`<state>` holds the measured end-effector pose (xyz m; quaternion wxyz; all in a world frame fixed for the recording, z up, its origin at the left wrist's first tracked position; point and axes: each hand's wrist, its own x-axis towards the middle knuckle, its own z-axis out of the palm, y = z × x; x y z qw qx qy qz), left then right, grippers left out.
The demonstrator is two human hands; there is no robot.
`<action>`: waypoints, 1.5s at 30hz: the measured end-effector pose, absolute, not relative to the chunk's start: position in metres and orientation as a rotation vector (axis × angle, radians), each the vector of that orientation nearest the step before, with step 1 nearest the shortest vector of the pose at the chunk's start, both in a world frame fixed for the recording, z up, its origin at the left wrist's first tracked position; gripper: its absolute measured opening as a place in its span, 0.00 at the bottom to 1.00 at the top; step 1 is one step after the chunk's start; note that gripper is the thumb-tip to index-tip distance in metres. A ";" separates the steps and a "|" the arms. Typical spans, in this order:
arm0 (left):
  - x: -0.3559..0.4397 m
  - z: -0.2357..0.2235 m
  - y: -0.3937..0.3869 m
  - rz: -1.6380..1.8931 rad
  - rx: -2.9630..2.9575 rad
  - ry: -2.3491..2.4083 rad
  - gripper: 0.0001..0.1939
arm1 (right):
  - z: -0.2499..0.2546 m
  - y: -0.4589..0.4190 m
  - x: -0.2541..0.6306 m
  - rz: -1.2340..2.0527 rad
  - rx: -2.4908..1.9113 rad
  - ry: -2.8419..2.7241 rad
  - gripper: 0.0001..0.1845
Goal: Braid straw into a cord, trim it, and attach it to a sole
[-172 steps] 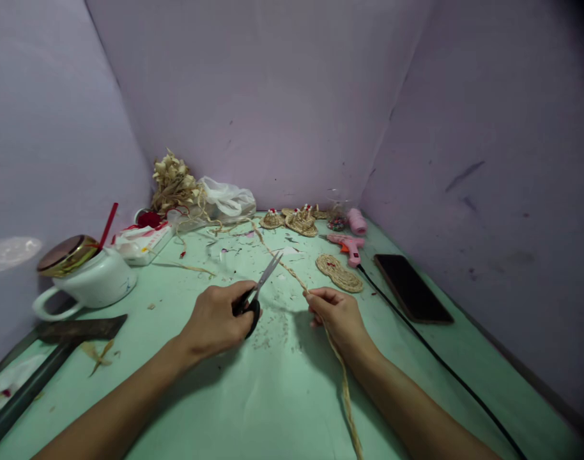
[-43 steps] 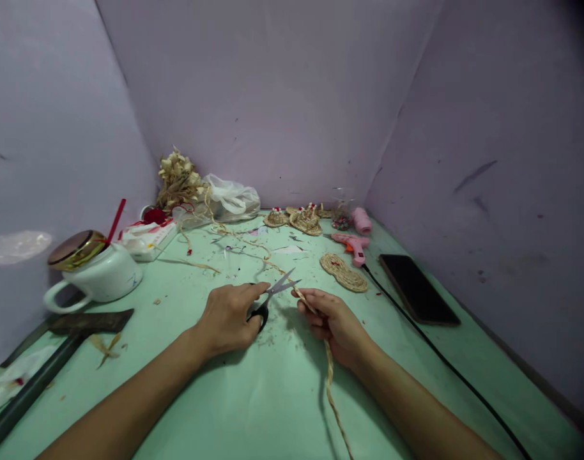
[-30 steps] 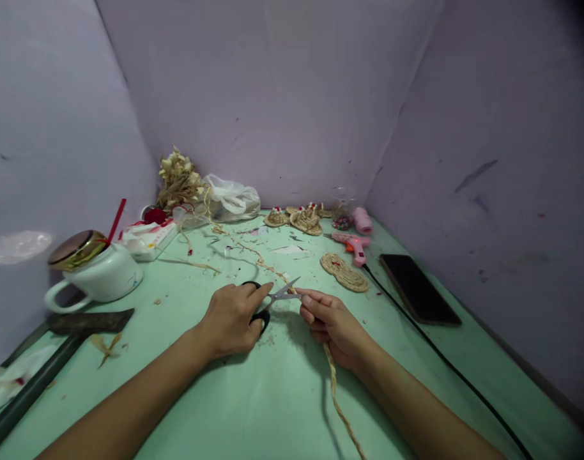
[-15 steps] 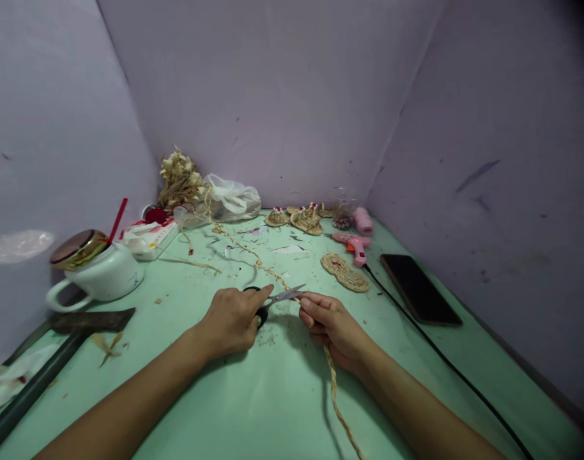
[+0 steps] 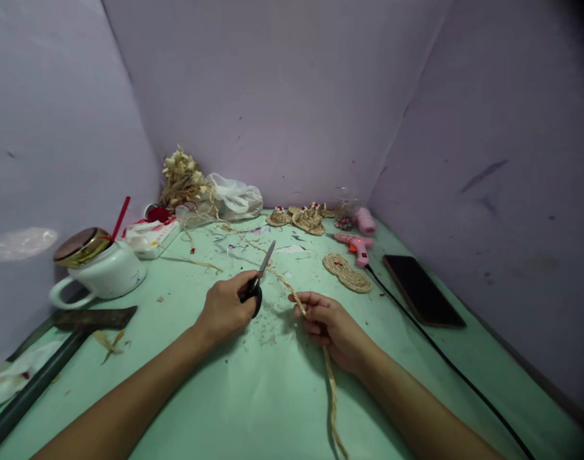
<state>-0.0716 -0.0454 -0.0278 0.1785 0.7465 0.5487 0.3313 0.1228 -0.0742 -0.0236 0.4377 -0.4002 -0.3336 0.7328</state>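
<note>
My left hand (image 5: 229, 305) is closed around the black handles of a pair of scissors (image 5: 267, 258), whose blades are together and point up and away from me. My right hand (image 5: 331, 324) pinches a twisted straw-coloured cord (image 5: 331, 382) between thumb and fingers. From that hand the cord runs toward me past the near edge of the view, and away across the table to the back left. The scissor blades lie apart from the pinched part of the cord. A coiled, sole-shaped woven piece (image 5: 345, 273) lies beyond my right hand.
A pink glue gun (image 5: 353, 245) with a black cable and a phone (image 5: 423, 291) lie at right. Small woven pieces (image 5: 308, 220), pink thread (image 5: 365, 220) and a plastic bag (image 5: 237, 197) sit at the back. A white mug (image 5: 105, 275) and a hammer (image 5: 94, 319) are at left.
My left hand has drawn the scissors away from the cord by my right hand, turned them upward and shut their blades. My right hand still holds the cord in nearly the same place.
</note>
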 end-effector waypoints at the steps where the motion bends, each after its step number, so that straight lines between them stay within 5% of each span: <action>1: -0.071 -0.027 -0.046 0.920 2.132 1.555 0.18 | -0.023 -0.074 0.124 1.838 -0.999 -0.820 0.15; 15: -0.066 -0.020 -0.055 0.816 2.313 1.660 0.19 | -0.032 -0.072 0.122 1.628 -1.131 -0.865 0.12; 45: -0.074 0.002 -0.056 0.248 2.915 1.250 0.29 | -0.033 -0.069 0.132 1.868 -0.952 -0.980 0.11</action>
